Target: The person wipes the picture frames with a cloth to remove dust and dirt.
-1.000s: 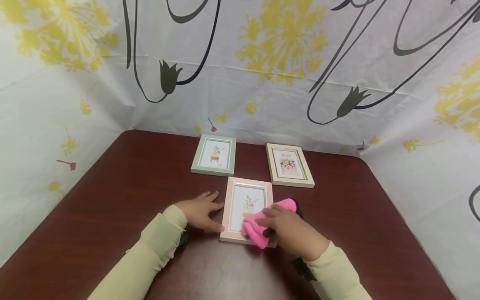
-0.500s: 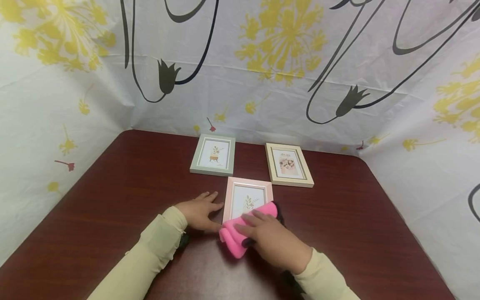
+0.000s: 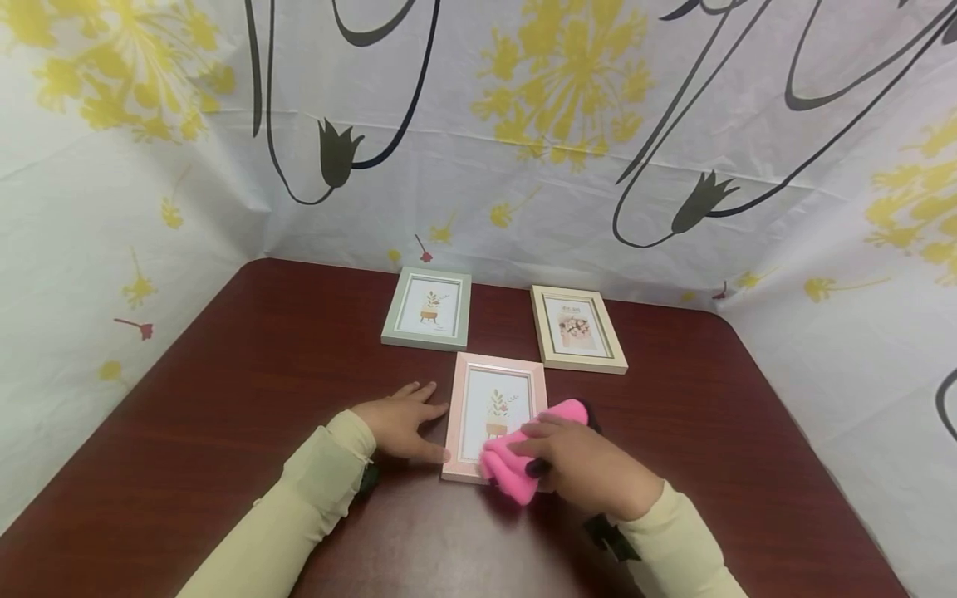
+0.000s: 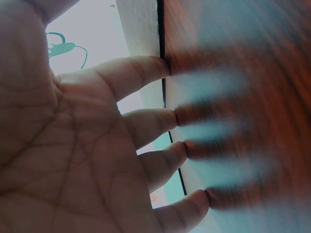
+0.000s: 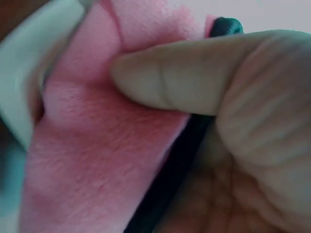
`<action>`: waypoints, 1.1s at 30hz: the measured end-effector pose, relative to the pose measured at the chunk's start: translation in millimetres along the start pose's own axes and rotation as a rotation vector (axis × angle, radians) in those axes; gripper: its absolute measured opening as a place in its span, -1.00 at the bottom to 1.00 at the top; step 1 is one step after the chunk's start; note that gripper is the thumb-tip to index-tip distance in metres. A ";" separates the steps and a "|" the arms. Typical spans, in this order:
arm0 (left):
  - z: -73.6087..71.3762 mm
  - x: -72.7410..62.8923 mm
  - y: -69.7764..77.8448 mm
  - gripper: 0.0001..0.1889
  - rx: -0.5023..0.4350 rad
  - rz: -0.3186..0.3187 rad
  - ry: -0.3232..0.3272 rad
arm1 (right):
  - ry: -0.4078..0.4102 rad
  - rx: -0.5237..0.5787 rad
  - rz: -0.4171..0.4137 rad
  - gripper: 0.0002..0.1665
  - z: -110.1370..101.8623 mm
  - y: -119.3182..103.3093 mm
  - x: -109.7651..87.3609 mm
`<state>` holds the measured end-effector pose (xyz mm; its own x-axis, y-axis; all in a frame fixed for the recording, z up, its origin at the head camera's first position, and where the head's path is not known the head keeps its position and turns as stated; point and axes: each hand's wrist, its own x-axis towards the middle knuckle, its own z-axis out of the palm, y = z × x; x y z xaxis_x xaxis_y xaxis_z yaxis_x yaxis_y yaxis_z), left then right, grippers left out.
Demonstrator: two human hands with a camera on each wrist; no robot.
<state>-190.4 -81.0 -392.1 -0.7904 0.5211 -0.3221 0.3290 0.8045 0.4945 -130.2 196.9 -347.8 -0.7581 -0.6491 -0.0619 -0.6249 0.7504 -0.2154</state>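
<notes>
Pink marks both things at the centre of your work: a pale pink picture frame [image 3: 488,421] lying flat on the dark red table [image 3: 262,399], and a brighter pink cloth [image 3: 510,467] laid over its near right part, spilling past the near edge. Your right hand [image 3: 594,467] grips the cloth with fingers partly curled over it, thumb pressed into the pile beside the black edging [image 5: 167,179]. Your left hand [image 3: 404,425] has its fingers spread and fairly straight, gripping nothing; its thumb seems to touch the frame's near left corner. This looks like a wiping step, the left hand bracing. Your next move probably calls for a light, flat stroke across the frame's face, with that thumb firm against sliding. Farther back, both flat and apart from the cloth, lie a sage-green frame [image 3: 428,311] on the left and a cream frame [image 3: 579,330] on the right, near the patterned white sheet [image 3: 441,195].
</notes>
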 end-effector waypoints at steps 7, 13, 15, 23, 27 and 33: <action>0.2 0.9 0.2 -0.14 0.001 -0.005 0.000 | 0.011 0.001 0.060 -0.60 -5.1 8.7 -3.8; 0.8 0.6 0.7 -0.13 0.018 -0.003 0.005 | 0.036 -0.013 -0.072 -0.54 9.3 -14.1 5.9; 0.9 0.5 1.1 -0.14 0.024 -0.005 0.004 | 0.052 -0.013 -0.105 -0.53 15.7 -21.8 10.0; 0.9 0.4 1.8 -0.15 0.034 -0.012 0.004 | 0.030 -0.010 -0.102 -0.50 18.4 -27.1 12.8; 0.9 0.7 1.2 -0.13 0.022 -0.008 0.002 | -0.006 0.007 -0.036 -0.57 8.7 -18.5 5.3; 0.9 0.5 1.2 -0.13 0.016 -0.010 -0.002 | -0.006 0.016 0.014 -0.55 0.5 -4.4 -0.9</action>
<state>-189.9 -79.5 -392.4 -0.7924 0.5136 -0.3290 0.3292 0.8143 0.4781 -126.6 194.2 -347.2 -0.7659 -0.6390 -0.0710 -0.6109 0.7577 -0.2296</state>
